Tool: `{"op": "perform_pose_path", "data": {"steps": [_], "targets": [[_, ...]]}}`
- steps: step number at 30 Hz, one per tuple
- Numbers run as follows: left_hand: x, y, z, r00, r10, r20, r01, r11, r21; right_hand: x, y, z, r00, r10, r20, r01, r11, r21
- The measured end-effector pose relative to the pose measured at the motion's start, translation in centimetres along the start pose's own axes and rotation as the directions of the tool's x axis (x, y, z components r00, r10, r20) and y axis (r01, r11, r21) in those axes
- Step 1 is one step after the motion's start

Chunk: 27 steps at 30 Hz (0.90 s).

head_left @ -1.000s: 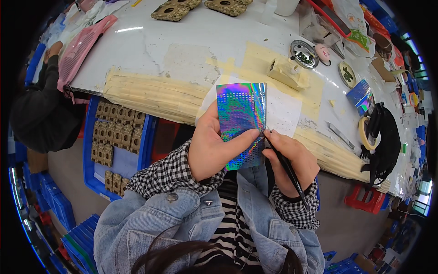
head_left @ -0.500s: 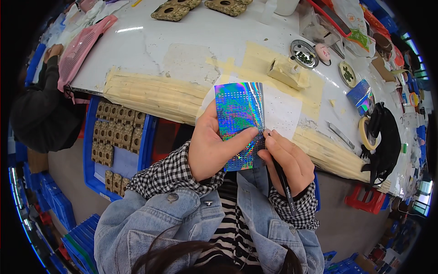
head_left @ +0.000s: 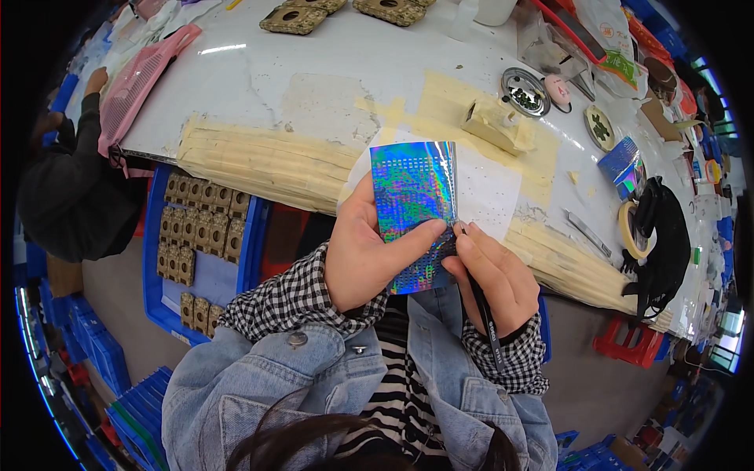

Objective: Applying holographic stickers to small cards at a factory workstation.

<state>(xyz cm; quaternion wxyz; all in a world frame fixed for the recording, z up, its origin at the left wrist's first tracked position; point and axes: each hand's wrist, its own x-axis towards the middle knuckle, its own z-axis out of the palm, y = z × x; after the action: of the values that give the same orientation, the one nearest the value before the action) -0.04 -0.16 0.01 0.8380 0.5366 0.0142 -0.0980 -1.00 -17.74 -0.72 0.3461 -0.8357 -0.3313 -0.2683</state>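
My left hand (head_left: 357,255) grips a shiny holographic sheet (head_left: 412,184) covered with rows of small marks, its thumb pressed flat across the front. Close by that thumb tip, at the sheet's right edge, the fingers of my right hand (head_left: 503,279) are pinched around slim black tweezers (head_left: 484,318). Their rear end points down toward my right cuff. The tips are too small and too covered by fingers to make out. Behind the sheet a white paper (head_left: 487,188) with tiny dark specks lies on the table.
A blue tray (head_left: 169,302) of camouflage-patterned cases stands below the table at left. On the table are a tape-covered block (head_left: 499,125), a round dish (head_left: 525,90) of small dark pieces, a silver tool (head_left: 587,233), and a tape roll (head_left: 635,229). A co-worker's sleeve (head_left: 88,133) is far left.
The sheet's reflections have shifted to bluer tones, with a slight tilt. The tweezers' rear end has swung a little left. At far left the co-worker's hand has moved.
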Motion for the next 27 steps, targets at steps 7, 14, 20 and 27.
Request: {"op": "perform_pose_path", "data": {"steps": [7, 14, 20, 27], "targets": [[0.04, -0.01, -0.11, 1.000, -0.026, -0.004, 0.026, 1.000, 0.000, 0.12, -0.16, -0.14, 0.998, -0.047, 0.035, 0.048, 0.998, -0.048], [0.09, 0.05, -0.04, 1.000, -0.021, -0.004, 0.021, 1.000, -0.007, 0.15, -0.28, -0.33, 0.993, -0.093, 0.071, 0.100, 0.990, -0.101], [0.05, -0.06, -0.07, 1.000, -0.020, -0.013, 0.020, 1.000, -0.017, 0.13, -0.29, -0.19, 0.993, -0.098, 0.066, 0.104, 0.989, -0.102], [0.00, 0.02, -0.10, 0.999, -0.032, -0.010, 0.032, 0.999, -0.020, 0.07, -0.30, -0.25, 0.993, -0.093, 0.067, 0.100, 0.990, -0.102]]}}
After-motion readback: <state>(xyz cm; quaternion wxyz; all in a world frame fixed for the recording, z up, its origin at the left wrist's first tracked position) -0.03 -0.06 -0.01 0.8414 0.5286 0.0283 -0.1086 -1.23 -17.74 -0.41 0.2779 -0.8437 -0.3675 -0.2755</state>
